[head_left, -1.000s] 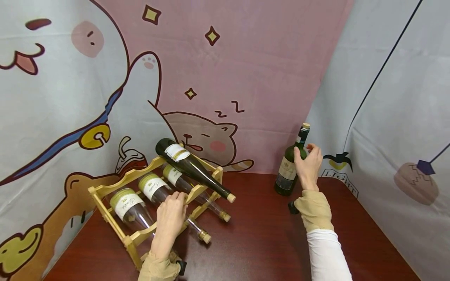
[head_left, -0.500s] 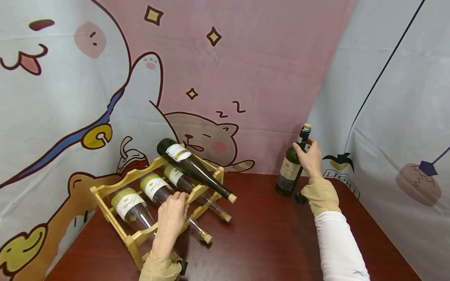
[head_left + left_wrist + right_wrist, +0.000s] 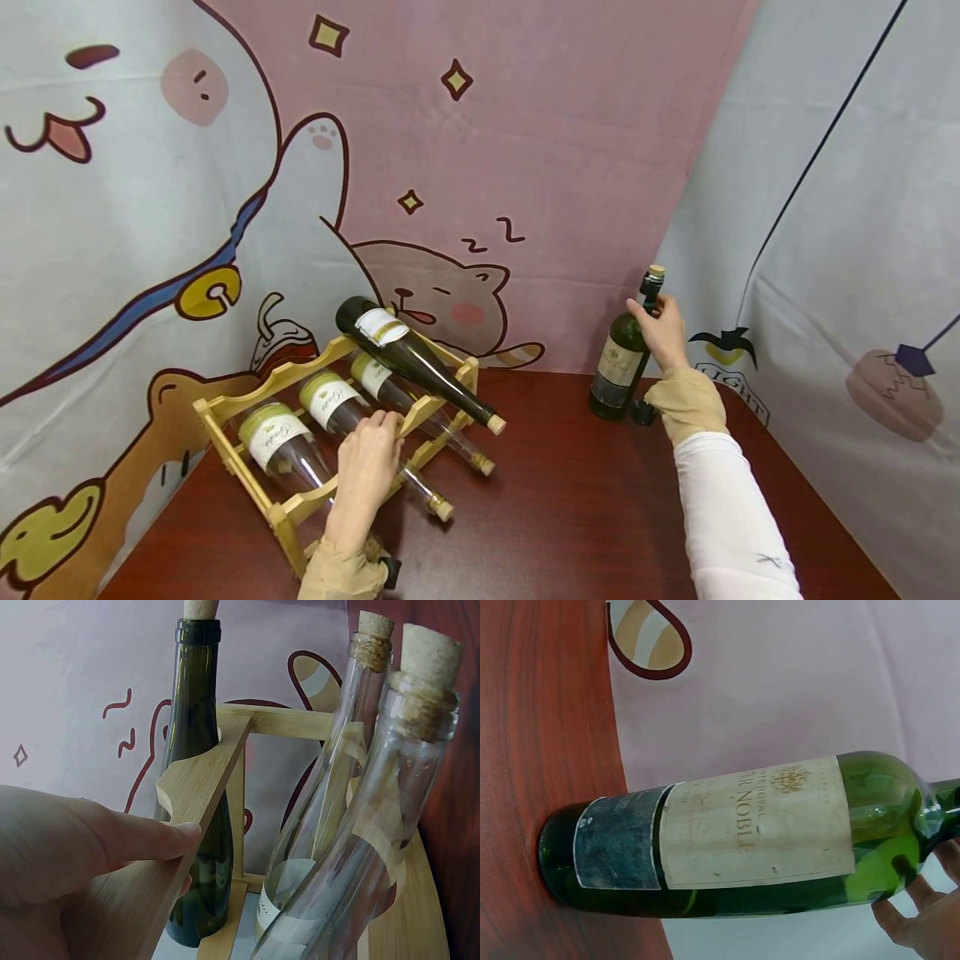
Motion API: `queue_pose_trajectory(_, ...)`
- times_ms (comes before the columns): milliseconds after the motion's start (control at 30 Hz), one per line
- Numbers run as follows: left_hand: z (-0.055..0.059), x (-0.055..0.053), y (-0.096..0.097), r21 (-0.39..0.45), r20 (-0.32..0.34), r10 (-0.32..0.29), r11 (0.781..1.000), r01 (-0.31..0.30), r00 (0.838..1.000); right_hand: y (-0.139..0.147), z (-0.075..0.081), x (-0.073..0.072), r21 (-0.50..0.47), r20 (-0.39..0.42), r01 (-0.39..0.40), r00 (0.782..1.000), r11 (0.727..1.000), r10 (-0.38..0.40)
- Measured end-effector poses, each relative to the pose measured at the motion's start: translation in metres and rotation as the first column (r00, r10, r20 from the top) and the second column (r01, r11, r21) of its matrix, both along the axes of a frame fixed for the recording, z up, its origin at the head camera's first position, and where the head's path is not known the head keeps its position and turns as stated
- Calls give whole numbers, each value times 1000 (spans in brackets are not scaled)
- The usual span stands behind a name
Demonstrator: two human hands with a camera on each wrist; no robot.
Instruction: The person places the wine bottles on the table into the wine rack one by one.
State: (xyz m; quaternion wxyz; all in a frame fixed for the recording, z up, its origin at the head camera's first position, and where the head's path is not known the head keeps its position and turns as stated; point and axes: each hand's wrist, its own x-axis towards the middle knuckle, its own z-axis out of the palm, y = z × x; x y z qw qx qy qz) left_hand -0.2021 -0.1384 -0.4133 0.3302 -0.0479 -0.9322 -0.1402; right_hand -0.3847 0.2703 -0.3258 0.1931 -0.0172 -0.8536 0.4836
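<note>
My left hand [image 3: 367, 458] grips the front upper rail of a wooden wine rack [image 3: 300, 502]; in the left wrist view its thumb lies over the rail [image 3: 206, 776]. A dark green bottle [image 3: 420, 367] rests across the rack's top, corked neck toward the front right. Below it lie three clear corked bottles [image 3: 279, 435] with white and green labels. At the back right, my right hand [image 3: 663, 333] holds a green wine bottle [image 3: 617, 367] around its neck and shoulder. That bottle stands on the table, cork up, its cream and dark labels visible in the right wrist view.
The dark red wooden table [image 3: 555, 500] stretches between the rack and the standing bottle. A pink and white cartoon cloth [image 3: 577, 167] hangs directly behind them, and another white cloth [image 3: 847, 275] hangs along the right side.
My right hand has closed in on the standing bottle, its thumb and fingers now around the neck, with the forearm shifted slightly right. My left hand has stayed on the rack's rail.
</note>
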Motion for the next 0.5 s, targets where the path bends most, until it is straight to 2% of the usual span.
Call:
queue_pose_trajectory(233, 0, -1, 2, -1, -7, -3, 1000, 3, 1000, -4, -7, -3, 9, 2, 30, 1000, 1000, -30)
queue_pose_trajectory(500, -1, -1, 1, -5, -10, 4, 1000, -4, 1000, -11, -18, -5, -62, -91, 69, 993, 996, -75)
